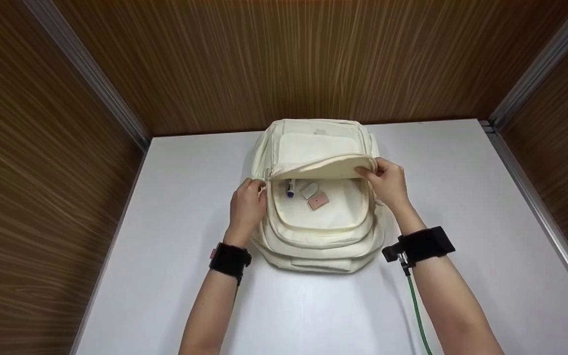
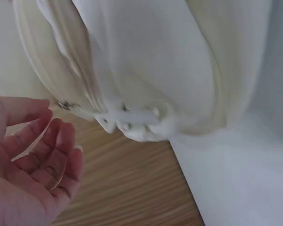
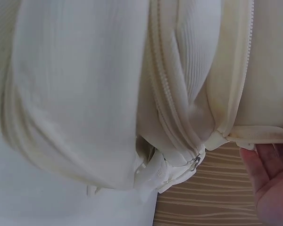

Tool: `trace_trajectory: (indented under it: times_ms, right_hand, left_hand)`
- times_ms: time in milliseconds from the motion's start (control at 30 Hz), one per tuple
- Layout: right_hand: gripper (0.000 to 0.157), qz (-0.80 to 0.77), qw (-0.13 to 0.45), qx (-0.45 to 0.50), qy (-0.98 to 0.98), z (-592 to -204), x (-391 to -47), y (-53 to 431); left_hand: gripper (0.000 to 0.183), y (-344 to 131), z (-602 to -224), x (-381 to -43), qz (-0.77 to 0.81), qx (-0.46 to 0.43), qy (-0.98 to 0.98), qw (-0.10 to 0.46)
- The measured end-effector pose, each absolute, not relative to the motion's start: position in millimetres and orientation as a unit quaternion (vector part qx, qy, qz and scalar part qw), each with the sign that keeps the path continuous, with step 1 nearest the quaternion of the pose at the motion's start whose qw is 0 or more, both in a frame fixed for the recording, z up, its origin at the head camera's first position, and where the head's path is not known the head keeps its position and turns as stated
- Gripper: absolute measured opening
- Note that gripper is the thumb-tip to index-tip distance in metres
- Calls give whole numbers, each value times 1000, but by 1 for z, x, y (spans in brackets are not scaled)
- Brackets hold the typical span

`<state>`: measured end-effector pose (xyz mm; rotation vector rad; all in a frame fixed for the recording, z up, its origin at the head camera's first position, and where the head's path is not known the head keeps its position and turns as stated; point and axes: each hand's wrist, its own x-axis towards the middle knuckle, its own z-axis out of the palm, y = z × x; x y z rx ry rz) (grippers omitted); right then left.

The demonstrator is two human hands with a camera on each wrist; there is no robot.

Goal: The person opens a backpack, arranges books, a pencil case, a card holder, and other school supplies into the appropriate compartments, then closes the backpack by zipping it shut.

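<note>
A cream backpack (image 1: 323, 251) lies on the white table, its front pocket unzipped. The right hand (image 1: 387, 182) pinches the edge of the raised pocket flap (image 1: 333, 165) at its right side. At the flap's left corner, the left hand (image 1: 248, 207) has thumb and index fingertips together at a small zipper pull (image 2: 64, 105); its other fingers curl loosely. Inside the pocket lie a white marker with a blue cap (image 1: 290, 190), a small pale flat piece (image 1: 309, 190) and a pink square piece (image 1: 318, 201). Part of the marker is hidden under the flap.
The white table (image 1: 180, 197) surrounds the backpack. Wood-grain panels (image 1: 294, 59) stand behind and at both sides, with metal rails at the corners. A green cable (image 1: 417, 308) runs from the right wrist band toward the front edge.
</note>
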<state>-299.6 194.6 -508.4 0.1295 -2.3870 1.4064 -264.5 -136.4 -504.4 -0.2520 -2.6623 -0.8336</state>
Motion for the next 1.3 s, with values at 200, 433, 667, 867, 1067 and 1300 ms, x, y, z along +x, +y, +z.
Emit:
trace_trajectory:
  times_ms: [200,433,667,867,1067,1300]
  right_hand:
    - [14,549,98,92,-825,-513,-290,204]
    - [47,551,0,147,-822,-515,-281,214]
    - [26,460,29,144,-875,-499,-276,198]
    - [31,351,20,229,-908,-487,-274,166]
    - [59,240,-54,263,-933,-483,-272,143]
    - [59,174,-103,248,-947,-483,-278,135]
  left_hand:
    - [27,-146,-516,-278,-305,-80,-939,139]
    - [27,-141,-521,-282,-309,-97,-935,143]
    - [28,-136,-524,-290,-326,-96,-932,128]
    - [22,-134,-525,-296,-337,-73,-930,130]
    - [14,-133,-526,-295,-337,-59,-927,155]
    - [14,-133,-522,-295,-369,-64,-916,146]
